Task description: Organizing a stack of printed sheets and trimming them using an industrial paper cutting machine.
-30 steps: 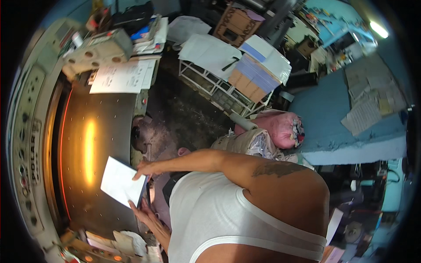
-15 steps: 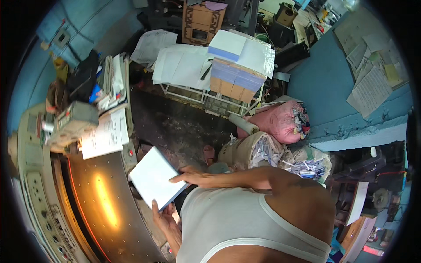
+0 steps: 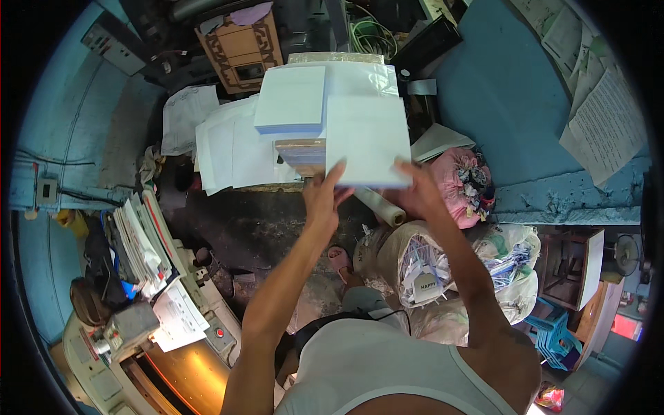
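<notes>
Both my hands grip a thick white paper stack [image 3: 366,138] by its near edge, over the table. My left hand [image 3: 324,202] has its thumb on top at the near left corner. My right hand [image 3: 417,188], somewhat blurred, closes on the near right corner. Left of it, another white paper stack [image 3: 290,97] with bluish sides rests on the wrapped pile [image 3: 363,76]. Below them shows the brown and bluish side of a lower block [image 3: 304,153]. I cannot tell whether the held stack touches the pile.
Loose white sheets [image 3: 228,142] cover the table's left part. A paper roll [image 3: 380,206], a pink bundle [image 3: 456,183] and sacks of paper strips [image 3: 422,266] stand at the right. A machine with a glowing panel [image 3: 190,373] is at lower left. A blue wall [image 3: 515,117] bounds the right.
I have turned from the machine to the table. The paper stack has moved from the lower left up to the pile, with both hands now at its near edge.
</notes>
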Demonstrator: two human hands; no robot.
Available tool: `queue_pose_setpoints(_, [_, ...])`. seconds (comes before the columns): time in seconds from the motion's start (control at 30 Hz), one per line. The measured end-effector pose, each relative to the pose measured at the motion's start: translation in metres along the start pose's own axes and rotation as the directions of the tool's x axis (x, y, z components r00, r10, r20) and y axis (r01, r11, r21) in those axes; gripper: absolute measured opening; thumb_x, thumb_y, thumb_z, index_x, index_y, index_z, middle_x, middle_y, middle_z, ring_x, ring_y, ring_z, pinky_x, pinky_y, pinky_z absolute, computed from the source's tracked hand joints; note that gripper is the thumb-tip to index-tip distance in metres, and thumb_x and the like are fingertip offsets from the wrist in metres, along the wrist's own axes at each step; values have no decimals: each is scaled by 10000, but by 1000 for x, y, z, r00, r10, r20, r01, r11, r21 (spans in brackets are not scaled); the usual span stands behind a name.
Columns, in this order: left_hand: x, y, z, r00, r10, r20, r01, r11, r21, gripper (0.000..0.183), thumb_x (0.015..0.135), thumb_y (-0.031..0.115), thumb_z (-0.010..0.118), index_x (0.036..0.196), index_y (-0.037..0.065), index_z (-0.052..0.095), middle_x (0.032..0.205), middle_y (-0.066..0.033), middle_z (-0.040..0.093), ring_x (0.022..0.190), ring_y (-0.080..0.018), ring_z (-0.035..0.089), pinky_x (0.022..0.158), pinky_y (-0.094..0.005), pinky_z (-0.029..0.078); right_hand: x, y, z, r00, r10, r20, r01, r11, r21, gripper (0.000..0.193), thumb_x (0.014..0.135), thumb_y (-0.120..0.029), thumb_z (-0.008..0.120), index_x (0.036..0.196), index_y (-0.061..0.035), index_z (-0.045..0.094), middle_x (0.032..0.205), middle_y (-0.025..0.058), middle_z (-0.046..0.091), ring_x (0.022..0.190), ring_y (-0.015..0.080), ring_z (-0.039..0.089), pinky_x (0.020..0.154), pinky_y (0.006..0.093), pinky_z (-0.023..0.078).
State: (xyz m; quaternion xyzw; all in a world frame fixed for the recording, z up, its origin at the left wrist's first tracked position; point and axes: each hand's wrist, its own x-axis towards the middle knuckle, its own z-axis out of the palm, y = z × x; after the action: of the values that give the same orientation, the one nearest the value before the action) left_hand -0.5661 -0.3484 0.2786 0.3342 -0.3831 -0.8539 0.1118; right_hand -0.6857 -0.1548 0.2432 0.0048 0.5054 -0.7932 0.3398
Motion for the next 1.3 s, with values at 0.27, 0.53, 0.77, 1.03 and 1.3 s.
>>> queue_pose_setpoints(0.27, [165, 7, 43, 999, -36, -34, 35, 999, -31, 458, 776, 268, 851, 1074, 16, 610, 990, -103, 673, 817, -198, 691, 716, -333, 639, 142, -44, -12, 999, -35, -26, 29, 980, -197, 533, 870, -380, 705, 1227, 10, 634, 1154, 100, 658, 1004, 196, 650, 881, 383, 549])
queue_pose_setpoints(0.53, [180, -15, 39, 997, 6, -80, -3, 999, 33, 540, 785, 341, 842, 1105, -3, 578, 998, -112, 654, 830, -219, 686, 699, -343, 639, 154, -35, -26, 998, 50, 25, -42, 965, -260, 562, 920, -410, 648, 1300, -2, 581, 1230, 93, 618, 1092, 215, 615, 918, 393, 532])
queue_pose_setpoints(0.77, [150, -24, 8, 993, 23, -119, -21, 1000, 19, 490, 887, 379, 741, 1145, 2, 565, 1069, -109, 625, 866, -217, 680, 821, -352, 595, 126, -40, -3, 990, -13, -142, -58, 873, -485, 647, 898, -481, 657, 1216, 80, 605, 1117, 151, 656, 992, 231, 647, 816, 347, 553])
queue_pose_setpoints(1.03, [4, -79, -113, 998, -62, 34, 40, 896, 442, 333, 948, 250, 681, 1155, 2, 606, 1065, -90, 686, 942, -168, 680, 807, -280, 539, 81, -4, -35, 813, -498, -301, 145, 674, -724, 634, 895, -439, 688, 1249, 74, 577, 1074, 209, 659, 922, 276, 659, 811, 346, 515])
queue_pose_setpoints(1.3, [-230, -150, -334, 909, 163, -384, 264, 488, 832, 330, 837, 244, 768, 1044, 7, 670, 981, -173, 718, 901, -248, 717, 785, -348, 565, -5, 146, 57, 843, -536, 44, 338, 465, -819, 290, 954, -192, 630, 1159, 9, 588, 1137, 179, 560, 1030, 287, 570, 905, 401, 463])
